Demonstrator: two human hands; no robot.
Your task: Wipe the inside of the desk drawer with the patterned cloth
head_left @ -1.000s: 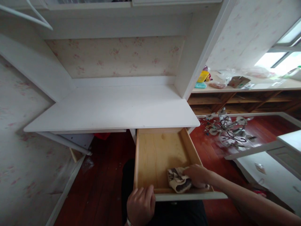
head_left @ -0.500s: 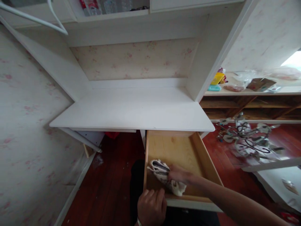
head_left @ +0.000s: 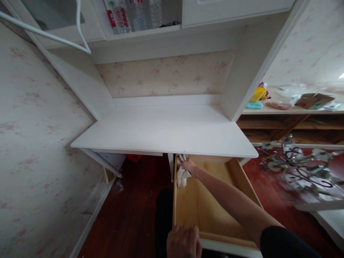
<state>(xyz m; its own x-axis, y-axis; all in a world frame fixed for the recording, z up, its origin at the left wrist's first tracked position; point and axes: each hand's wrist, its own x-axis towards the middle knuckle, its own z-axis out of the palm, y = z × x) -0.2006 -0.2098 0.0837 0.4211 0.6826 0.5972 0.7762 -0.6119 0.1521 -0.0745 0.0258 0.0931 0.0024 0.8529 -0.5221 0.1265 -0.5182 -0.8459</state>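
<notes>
A wooden drawer (head_left: 212, 211) is pulled out from under the white desk (head_left: 161, 130). Deep in its back left corner, my right hand (head_left: 189, 167) is closed on a pale, dark-patterned cloth (head_left: 183, 177), pressed against the left side wall. Part of the cloth hangs down below my fingers, and its far end bunches up near the desk edge. My left hand (head_left: 184, 242) is closed over the drawer's front edge at the left corner.
Plastic bottles (head_left: 138, 16) stand in the shelf above the desk. A white hanger-like frame (head_left: 53, 36) juts in at upper left. On the red floor at right lies a chandelier (head_left: 303, 161), near a low wooden shelf (head_left: 271, 123) with bags and a cardboard box (head_left: 313, 100).
My right hand has moved the cloth from the front of the drawer to its back left corner. My left hand remains at the front edge. The view has shifted slightly.
</notes>
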